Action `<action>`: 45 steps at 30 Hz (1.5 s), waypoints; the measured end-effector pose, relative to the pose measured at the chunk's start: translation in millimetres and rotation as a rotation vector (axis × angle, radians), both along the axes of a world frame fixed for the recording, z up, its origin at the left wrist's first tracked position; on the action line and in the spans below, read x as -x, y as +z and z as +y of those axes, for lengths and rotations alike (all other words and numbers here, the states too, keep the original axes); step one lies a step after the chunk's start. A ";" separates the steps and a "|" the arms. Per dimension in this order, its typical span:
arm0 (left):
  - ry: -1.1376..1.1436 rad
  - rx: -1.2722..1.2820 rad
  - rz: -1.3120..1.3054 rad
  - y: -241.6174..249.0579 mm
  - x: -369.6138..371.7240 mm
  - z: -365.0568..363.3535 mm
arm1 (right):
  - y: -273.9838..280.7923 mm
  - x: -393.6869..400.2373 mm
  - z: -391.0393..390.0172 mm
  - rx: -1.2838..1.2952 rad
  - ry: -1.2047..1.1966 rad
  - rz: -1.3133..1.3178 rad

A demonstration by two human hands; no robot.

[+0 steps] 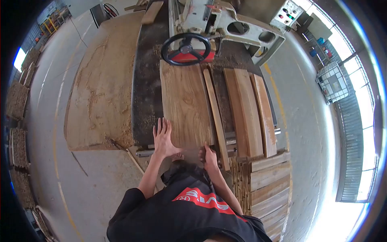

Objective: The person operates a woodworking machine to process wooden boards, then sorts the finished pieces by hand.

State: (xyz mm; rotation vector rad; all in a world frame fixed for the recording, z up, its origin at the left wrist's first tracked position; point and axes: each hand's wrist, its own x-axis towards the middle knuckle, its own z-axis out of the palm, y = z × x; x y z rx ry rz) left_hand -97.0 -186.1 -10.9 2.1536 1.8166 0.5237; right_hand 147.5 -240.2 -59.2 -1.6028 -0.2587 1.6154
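Note:
A wide wooden board (186, 105) lies flat on the dark machine table (147, 84), its far end below a black handwheel (186, 49). Against the board's near left edge is my left hand (163, 139), fingers stretched forward and thumb out to the side. My right hand (209, 157) is closed at the near right corner, the thumb on top and the other fingers curled below the edge. A narrow wooden strip (216, 117) runs along the board's right side.
More planks (248, 109) lie on the right of the table. A slatted wood stack (270, 177) stands near my right side. Sawdust covers a brown panel (98, 88) at left. The machine's control box (287, 15) is at the back right.

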 end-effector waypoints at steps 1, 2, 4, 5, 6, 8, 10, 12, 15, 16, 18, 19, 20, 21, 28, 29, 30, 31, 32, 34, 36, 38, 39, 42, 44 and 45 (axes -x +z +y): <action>-0.004 0.018 0.010 1.9 2.4 13.6 | -1.7 2.9 14.5 -0.009 -0.013 0.014; -0.009 0.038 0.019 6.8 4.4 27.4 | -0.8 6.1 28.1 -0.016 -0.026 0.026; -0.020 0.063 0.036 10.5 8.9 50.4 | 0.3 15.1 48.4 -0.003 -0.122 0.070; -0.027 0.069 0.043 10.4 11.0 58.6 | -0.3 17.4 58.2 0.003 -0.171 0.091; -0.034 0.077 0.048 10.1 11.9 68.2 | -1.0 17.4 67.5 0.011 -0.167 0.106; -0.025 0.085 0.040 10.9 13.6 85.7 | -1.5 18.7 85.9 0.027 -0.199 0.139; -0.023 0.083 0.048 9.3 17.6 101.5 | -1.4 23.1 103.2 0.038 -0.226 0.135; -0.028 0.072 0.073 6.5 21.1 121.6 | 3.3 30.2 122.2 0.041 -0.246 0.091; -0.053 0.022 -0.010 6.7 31.4 145.1 | 13.7 34.4 143.8 0.005 -0.205 0.047; -0.072 -0.040 -0.068 8.0 37.7 152.6 | 16.4 36.1 152.7 0.016 -0.206 0.038; -0.129 -0.042 -0.206 -5.9 63.6 179.2 | 23.5 39.8 168.6 0.027 -0.190 0.009; -0.153 -0.047 -0.278 -12.1 79.5 195.6 | 26.6 40.9 175.7 0.029 -0.180 -0.008; -0.101 -0.124 -0.288 -14.6 97.1 214.3 | 27.8 42.1 182.4 0.023 -0.185 0.004; -0.047 -0.205 -0.298 -15.0 115.9 234.8 | 25.1 41.9 189.6 0.017 -0.185 0.015; 0.743 -0.147 0.167 -27.0 245.1 379.0 | 30.7 74.7 226.9 -0.250 -0.186 -0.325; 0.779 -0.055 0.123 -29.3 258.3 388.4 | 30.6 82.7 228.4 -0.328 -0.184 -0.423; 0.816 0.034 0.079 -32.8 268.8 395.2 | 26.9 85.1 223.3 -0.399 -0.100 -0.521; 0.787 0.011 0.054 -36.5 275.0 397.6 | 19.0 85.1 217.4 -0.541 -0.009 -0.666; 0.753 -0.010 0.035 -41.6 279.8 398.1 | 11.1 86.1 209.8 -0.677 0.080 -0.805; 0.693 0.000 0.042 -42.6 289.0 399.4 | 2.2 84.9 208.1 -0.765 0.201 -0.945; 0.642 0.061 0.089 -14.9 296.1 398.7 | 6.9 84.3 209.6 -0.689 0.142 -0.807; 0.613 0.177 0.161 23.5 289.9 396.0 | 9.1 86.5 210.2 -0.666 0.096 -0.753; 0.605 0.232 0.189 33.4 285.0 392.0 | 10.2 85.5 210.3 -0.648 0.093 -0.742; 0.737 0.149 0.111 36.0 280.3 358.2 | 12.6 87.7 214.4 -0.634 0.073 -0.705; 0.729 0.155 -0.191 39.3 278.5 321.8 | 11.8 85.5 212.5 -0.642 0.067 -0.691; 0.726 0.158 -0.343 37.1 279.4 296.3 | 9.9 83.9 210.7 -0.653 0.069 -0.702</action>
